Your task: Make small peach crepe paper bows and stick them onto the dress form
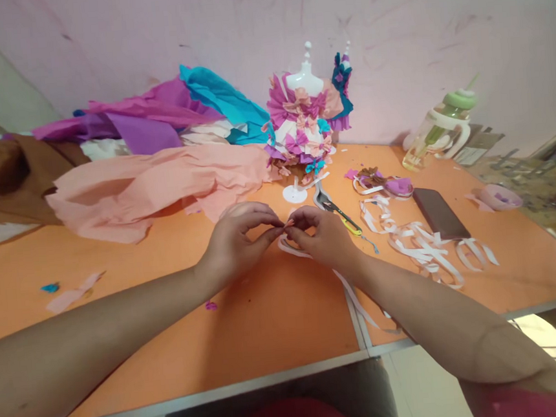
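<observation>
Over the middle of the orange table (pixel 144 298), my left hand (pixel 236 238) and my right hand (pixel 322 234) meet fingertip to fingertip. Both pinch one small peach-coloured paper piece (pixel 288 223) between thumb and fingers. A white paper strip (pixel 348 290) trails from under my right hand toward the table's front edge. Behind the hands stands a small white mannequin (pixel 307 121) dressed in pink, purple, peach and blue paper bows.
Crumpled peach crepe paper (pixel 159 186) lies at the left, with purple, blue and brown sheets behind it. Scissors (pixel 341 216), curled white strips (pixel 422 248), a dark phone (pixel 439 212), a pink dish (pixel 499 197) and a green-capped bottle (pixel 439 131) are at the right.
</observation>
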### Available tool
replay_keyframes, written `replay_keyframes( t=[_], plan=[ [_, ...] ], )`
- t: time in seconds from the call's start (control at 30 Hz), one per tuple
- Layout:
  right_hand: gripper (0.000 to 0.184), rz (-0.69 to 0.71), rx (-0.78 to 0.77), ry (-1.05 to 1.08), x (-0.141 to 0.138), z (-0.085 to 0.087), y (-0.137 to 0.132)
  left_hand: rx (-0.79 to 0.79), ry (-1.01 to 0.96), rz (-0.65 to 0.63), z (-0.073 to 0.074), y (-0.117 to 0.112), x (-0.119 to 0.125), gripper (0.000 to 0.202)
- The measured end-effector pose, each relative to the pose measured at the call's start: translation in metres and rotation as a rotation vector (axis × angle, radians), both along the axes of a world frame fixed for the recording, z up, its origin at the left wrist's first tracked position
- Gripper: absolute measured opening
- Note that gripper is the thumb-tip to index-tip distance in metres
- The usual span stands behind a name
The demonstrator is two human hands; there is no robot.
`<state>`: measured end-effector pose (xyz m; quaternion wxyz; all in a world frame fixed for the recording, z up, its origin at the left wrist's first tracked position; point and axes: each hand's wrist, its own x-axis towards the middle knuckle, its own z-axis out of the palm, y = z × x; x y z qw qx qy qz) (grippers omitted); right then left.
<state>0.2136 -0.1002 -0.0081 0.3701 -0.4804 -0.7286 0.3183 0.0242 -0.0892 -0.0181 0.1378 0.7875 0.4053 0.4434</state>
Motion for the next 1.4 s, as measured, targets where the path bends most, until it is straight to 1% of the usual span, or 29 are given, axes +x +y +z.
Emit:
replay_keyframes(
  t=[0.1,0.27,0.33,0.47,0.53,0.6,0.63,0.7,0.77,0.83,0.87,0.97,1.03,1.13,1.23,1.4],
  plan=[
    [0.014,0.047,-0.024,0.024,0.002,0.004,0.001,-0.035,0.012,0.011,-0.001,0.0,-0.001,0.018],
    [0.012,0.065,-0.003,0.01,0.005,0.01,0.002,-0.143,-0.001,-0.043,0.003,-0.003,-0.001,0.017],
    [0.011,0.059,0.015,-0.004,0.005,0.01,0.002,-0.222,-0.025,-0.082,0.003,-0.002,-0.001,0.018],
    [0.012,0.051,0.034,-0.021,0.006,0.009,0.002,-0.461,-0.093,-0.2,-0.004,0.004,-0.005,0.025],
    [0.017,0.058,0.022,-0.01,0.006,0.008,0.002,-0.555,-0.123,-0.25,-0.008,0.007,-0.006,0.029],
    [0.024,0.074,0.017,-0.014,0.007,0.008,0.003,-0.605,-0.138,-0.287,-0.011,0.009,-0.007,0.031],
    [0.024,0.085,0.024,-0.029,0.008,0.009,0.003,-0.608,-0.138,-0.296,-0.011,0.009,-0.007,0.032],
    [0.015,0.114,0.05,-0.065,0.008,0.01,0.004,-0.571,-0.106,-0.267,-0.01,0.008,-0.007,0.032],
    [0.011,0.114,0.071,-0.085,0.008,0.01,0.004,-0.502,-0.054,-0.176,-0.006,0.006,-0.008,0.032],
    [0.015,0.084,0.084,-0.095,0.008,0.01,0.004,-0.435,-0.042,-0.089,0.0,0.004,-0.008,0.035],
    [0.016,0.067,0.09,-0.099,0.008,0.01,0.005,-0.401,-0.055,-0.068,0.002,0.003,-0.008,0.036],
    [0.017,0.05,0.108,-0.107,0.008,0.007,0.005,-0.313,-0.044,-0.082,0.006,0.0,-0.007,0.034],
    [0.017,0.048,0.112,-0.112,0.008,0.006,0.005,-0.268,-0.013,-0.102,0.005,-0.003,-0.005,0.03],
    [0.017,0.048,0.124,-0.112,0.009,0.005,0.005,-0.218,-0.049,-0.111,0.0,-0.005,-0.001,0.022],
    [0.018,0.075,0.15,-0.084,0.011,0.006,0.006,-0.238,-0.079,-0.114,-0.002,-0.004,-0.001,0.022],
    [0.02,0.152,0.131,0.003,0.012,0.007,0.009,-0.374,-0.111,-0.123,0.001,-0.003,-0.005,0.029]
  ],
)
